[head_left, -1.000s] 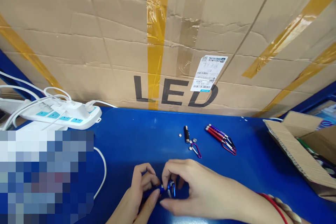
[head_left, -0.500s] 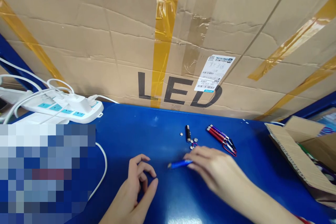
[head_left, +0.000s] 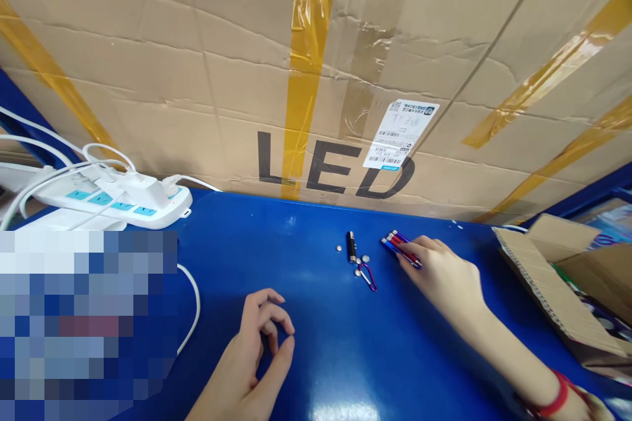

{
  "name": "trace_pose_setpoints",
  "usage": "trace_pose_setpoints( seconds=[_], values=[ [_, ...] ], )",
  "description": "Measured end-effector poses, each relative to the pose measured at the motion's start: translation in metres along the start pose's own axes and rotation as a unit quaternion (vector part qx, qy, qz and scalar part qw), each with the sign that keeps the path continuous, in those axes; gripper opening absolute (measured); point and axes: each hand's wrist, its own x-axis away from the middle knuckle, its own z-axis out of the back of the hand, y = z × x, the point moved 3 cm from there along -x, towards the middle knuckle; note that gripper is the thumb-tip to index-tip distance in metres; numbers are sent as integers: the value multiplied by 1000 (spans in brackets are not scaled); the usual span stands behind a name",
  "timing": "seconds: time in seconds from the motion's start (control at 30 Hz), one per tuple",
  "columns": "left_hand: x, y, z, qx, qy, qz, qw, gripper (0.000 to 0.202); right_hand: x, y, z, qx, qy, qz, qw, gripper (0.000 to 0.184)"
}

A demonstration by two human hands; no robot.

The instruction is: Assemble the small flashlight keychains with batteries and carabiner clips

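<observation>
Behind the blue desk (head_left: 306,237) stands a brown cardboard box marked LED (head_left: 237,99). From here I see the right hand (head_left: 447,276), fingers closed over the near end of a slim blue metal tube (head_left: 388,245) beside slim red and purple tubes (head_left: 399,241). The left hand (head_left: 261,348) is loosely curled, holding nothing I can see. Between them lie a short black cylinder (head_left: 351,248), small silver discs (head_left: 365,258) and a purple carabiner clip (head_left: 374,281).

Apparent workshop or stockroom

A tape-sealed brown cardboard carton (head_left: 269,82) lettered "LED", with a white barcoded label (head_left: 401,134), backs a glossy blue counter (head_left: 257,250); a white plastic power strip (head_left: 168,212) lies at frame left, an open brown cardboard box (head_left: 536,284) at frame right.
</observation>
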Motion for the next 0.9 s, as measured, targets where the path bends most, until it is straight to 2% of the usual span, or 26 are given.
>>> trace_pose_setpoints(
  seconds=[0.07,0.13,0.2,0.37,0.47,0.5,0.6,0.67,0.73,0.8,0.83,0.9],
  values=[
    [-1,-1,1,-10,-5,-4,1000,22,-6,-18,4,-42,12,24,999,26],
    [-1,-3,2,-17,-12,-4,1000,21,-13,-38,6,-89,-15,55,994,33],
    [-2,-3,2,-10,-21,-1,1000,21,-22,-52,6,-104,-43,48,993,38],
    [-5,-5,4,2,-39,1,999,24,-44,-64,9,-130,-94,31,987,21],
    [-7,-7,5,-15,-65,-13,998,35,-37,-72,21,-202,-92,76,972,19],
    [-8,-8,5,-15,-72,-17,997,40,-30,-78,27,-261,-90,110,955,18],
    [-9,-9,6,1,-85,-23,996,50,0,-102,42,-428,-110,237,865,16],
    [-9,-6,7,-1,-86,-29,996,48,18,-115,50,-473,-118,304,818,13],
    [-8,-2,9,-18,-71,-39,997,42,25,-120,54,-485,-120,346,794,15],
    [-9,3,12,-28,-43,-49,998,37,19,-114,52,-473,-111,345,803,19],
    [-9,4,14,-24,-30,-43,998,36,12,-107,49,-456,-102,326,822,21],
    [-10,6,16,-18,-12,-24,999,33,-6,-89,39,-370,-71,270,886,21]
  ],
)
